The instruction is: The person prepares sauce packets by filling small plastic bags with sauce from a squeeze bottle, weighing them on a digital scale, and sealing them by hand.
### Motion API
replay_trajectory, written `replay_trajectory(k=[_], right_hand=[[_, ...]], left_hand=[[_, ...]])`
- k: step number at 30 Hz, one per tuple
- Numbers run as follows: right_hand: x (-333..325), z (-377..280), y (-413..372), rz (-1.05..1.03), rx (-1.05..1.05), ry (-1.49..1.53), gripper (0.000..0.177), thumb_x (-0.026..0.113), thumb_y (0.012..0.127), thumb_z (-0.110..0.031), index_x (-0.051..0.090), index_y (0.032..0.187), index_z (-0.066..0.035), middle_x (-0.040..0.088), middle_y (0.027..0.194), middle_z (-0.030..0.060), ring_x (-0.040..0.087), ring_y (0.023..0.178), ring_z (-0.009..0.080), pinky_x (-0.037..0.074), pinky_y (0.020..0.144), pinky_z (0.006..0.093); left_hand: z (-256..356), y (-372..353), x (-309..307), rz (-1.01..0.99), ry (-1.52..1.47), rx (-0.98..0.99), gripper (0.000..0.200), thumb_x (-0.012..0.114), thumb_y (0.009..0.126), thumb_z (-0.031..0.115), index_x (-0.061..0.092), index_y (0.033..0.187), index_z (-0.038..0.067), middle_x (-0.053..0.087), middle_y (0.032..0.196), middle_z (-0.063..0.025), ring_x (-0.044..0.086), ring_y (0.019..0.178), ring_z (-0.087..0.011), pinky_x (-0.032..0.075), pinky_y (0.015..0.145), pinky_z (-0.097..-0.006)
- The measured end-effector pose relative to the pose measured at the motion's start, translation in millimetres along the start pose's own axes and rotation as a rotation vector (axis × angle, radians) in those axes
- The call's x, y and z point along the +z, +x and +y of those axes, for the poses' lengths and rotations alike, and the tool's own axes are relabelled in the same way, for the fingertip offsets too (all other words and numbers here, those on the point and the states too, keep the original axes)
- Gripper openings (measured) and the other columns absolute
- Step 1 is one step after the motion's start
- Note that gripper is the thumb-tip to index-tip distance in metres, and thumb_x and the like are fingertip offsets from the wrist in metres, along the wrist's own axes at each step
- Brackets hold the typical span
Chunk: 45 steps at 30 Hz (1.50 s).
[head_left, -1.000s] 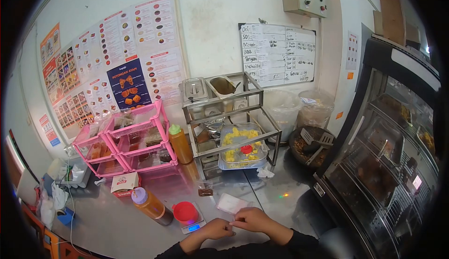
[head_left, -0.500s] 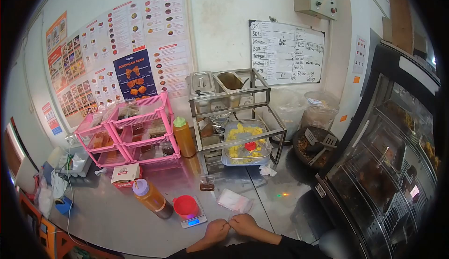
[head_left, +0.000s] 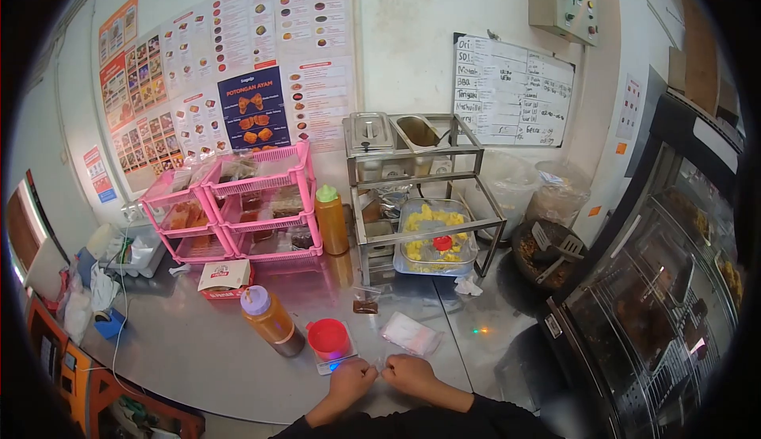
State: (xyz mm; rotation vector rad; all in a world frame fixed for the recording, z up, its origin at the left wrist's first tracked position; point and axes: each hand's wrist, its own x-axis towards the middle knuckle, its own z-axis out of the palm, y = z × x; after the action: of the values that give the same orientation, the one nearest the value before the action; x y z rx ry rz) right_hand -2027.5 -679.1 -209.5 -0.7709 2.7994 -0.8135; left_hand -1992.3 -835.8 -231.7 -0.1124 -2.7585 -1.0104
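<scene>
My left hand (head_left: pixel 353 380) and my right hand (head_left: pixel 409 375) are both closed, thumbs and fingers pinched, side by side over the steel table. Between them shows a faint bit of see-through film, apparently a small clear plastic bag, mostly hidden by the fingers. Just beyond my left hand, a red cup (head_left: pixel 328 338) stands on a small digital scale (head_left: pixel 324 368). A stack of clear plastic bags (head_left: pixel 412 334) lies beyond my right hand. Farther off is a small sachet of brown sauce (head_left: pixel 365 306). A squeeze bottle of orange-brown sauce (head_left: pixel 272 322) stands left of the cup.
Pink racks (head_left: pixel 238 209) with packets stand at the back left, beside a green-capped sauce bottle (head_left: pixel 331 221) and a small carton (head_left: pixel 225 278). A steel rack (head_left: pixel 428 177) bears a tray of yellow food (head_left: pixel 436 237). A pan with spatulas (head_left: pixel 547 253) and a display cabinet (head_left: pixel 634 320) stand right.
My hands, touching before, have moved slightly apart, and the left one now overlaps the scale's front edge. The camera view has shifted, moving the scene rightward.
</scene>
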Motion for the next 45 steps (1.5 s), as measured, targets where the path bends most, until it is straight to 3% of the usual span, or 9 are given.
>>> replay_trajectory(k=[6, 16, 19, 22, 25, 30, 37, 40, 45], right_hand=[[-5, -16, -2, -0.179, -0.539, -0.010, 0.029, 0.054, 0.070, -0.016, 0.049, 0.099, -0.012, 0.060, 0.082, 0.0110, 0.059, 0.074, 0.0307, 0.046, 0.059, 0.0426], [9, -52, 28, -0.460, -0.579, -0.108, 0.018, 0.053, 0.075, -0.021, 0.049, 0.091, -0.014, 0.059, 0.072, 0.0081, 0.058, 0.069, 0.0280, 0.045, 0.059, 0.0403], [18, -68, 34, -0.563, -0.598, -0.013, 0.016, 0.052, 0.077, -0.020, 0.049, 0.091, -0.013, 0.058, 0.075, 0.0095, 0.058, 0.071, 0.0285, 0.045, 0.061, 0.0396], [14, -86, 38, -0.670, -0.586, 0.170, 0.018, 0.051, 0.079, -0.019, 0.049, 0.095, -0.011, 0.057, 0.082, 0.0114, 0.057, 0.075, 0.0291, 0.045, 0.065, 0.0384], [17, -101, 41, -0.712, -0.551, 0.233, 0.023, 0.051, 0.079, -0.018, 0.049, 0.100, -0.009, 0.056, 0.089, 0.0123, 0.056, 0.079, 0.0289, 0.045, 0.069, 0.0372], [49, -106, 61, -0.782, -0.745, 0.193, 0.022, 0.052, 0.080, -0.015, 0.054, 0.100, -0.006, 0.057, 0.097, 0.0129, 0.057, 0.085, 0.0270, 0.045, 0.073, 0.0346], [44, -120, 88, 0.599, -0.361, 0.615, 0.070, 0.072, 0.067, -0.024, 0.037, 0.122, 0.003, 0.049, 0.113, 0.0193, 0.053, 0.099, 0.0298, 0.044, 0.078, 0.0382], [38, -151, 120, 0.728, -0.399, 0.076, 0.106, 0.077, 0.059, -0.027, 0.008, 0.133, 0.006, 0.034, 0.127, 0.0244, 0.046, 0.109, 0.0343, 0.041, 0.087, 0.0382], [101, -150, 146, 0.385, -0.253, 0.529, 0.112, 0.078, 0.057, -0.029, 0.004, 0.131, 0.009, 0.031, 0.128, 0.0252, 0.042, 0.113, 0.0353, 0.038, 0.091, 0.0393]], left_hand=[[-26, -13, -19, -0.251, -0.368, 0.019, 0.023, 0.056, 0.073, 0.026, 0.065, 0.075, 0.004, 0.062, 0.084, -0.0136, 0.058, 0.082, -0.0279, 0.045, 0.072, -0.0331], [-75, -30, -48, -0.182, -0.269, -0.039, 0.022, 0.056, 0.075, 0.024, 0.065, 0.084, 0.006, 0.062, 0.087, -0.0111, 0.057, 0.085, -0.0209, 0.043, 0.075, -0.0324], [-80, -32, -51, -0.070, -0.803, -0.158, 0.025, 0.060, 0.075, 0.021, 0.062, 0.095, 0.006, 0.060, 0.093, -0.0077, 0.055, 0.086, -0.0160, 0.042, 0.075, -0.0300], [-51, -33, -100, -0.447, -1.212, -0.116, 0.037, 0.063, 0.074, 0.020, 0.056, 0.106, 0.004, 0.058, 0.095, -0.0046, 0.052, 0.086, -0.0123, 0.041, 0.075, -0.0274], [-84, -17, -110, -0.944, -0.451, 0.108, 0.053, 0.065, 0.072, 0.016, 0.047, 0.118, -0.002, 0.057, 0.101, -0.0057, 0.052, 0.091, -0.0129, 0.041, 0.081, -0.0262], [-112, -17, -118, -0.927, -0.607, 0.024, 0.050, 0.065, 0.070, 0.018, 0.048, 0.114, 0.000, 0.056, 0.094, -0.0058, 0.051, 0.088, -0.0118, 0.041, 0.077, -0.0257], [-150, -41, -152, -0.565, -1.082, -0.256, 0.052, 0.064, 0.068, 0.006, 0.046, 0.117, 0.004, 0.049, 0.101, -0.0032, 0.047, 0.091, -0.0128, 0.039, 0.081, -0.0278], [-166, -57, -154, -0.455, -1.195, -0.242, 0.057, 0.065, 0.065, 0.005, 0.043, 0.118, 0.007, 0.045, 0.097, -0.0021, 0.043, 0.092, -0.0120, 0.037, 0.082, -0.0271], [-168, -72, -169, -0.368, -1.292, -0.256, 0.057, 0.066, 0.063, 0.008, 0.041, 0.114, 0.009, 0.041, 0.092, -0.0014, 0.039, 0.086, -0.0118, 0.033, 0.077, -0.0243]])
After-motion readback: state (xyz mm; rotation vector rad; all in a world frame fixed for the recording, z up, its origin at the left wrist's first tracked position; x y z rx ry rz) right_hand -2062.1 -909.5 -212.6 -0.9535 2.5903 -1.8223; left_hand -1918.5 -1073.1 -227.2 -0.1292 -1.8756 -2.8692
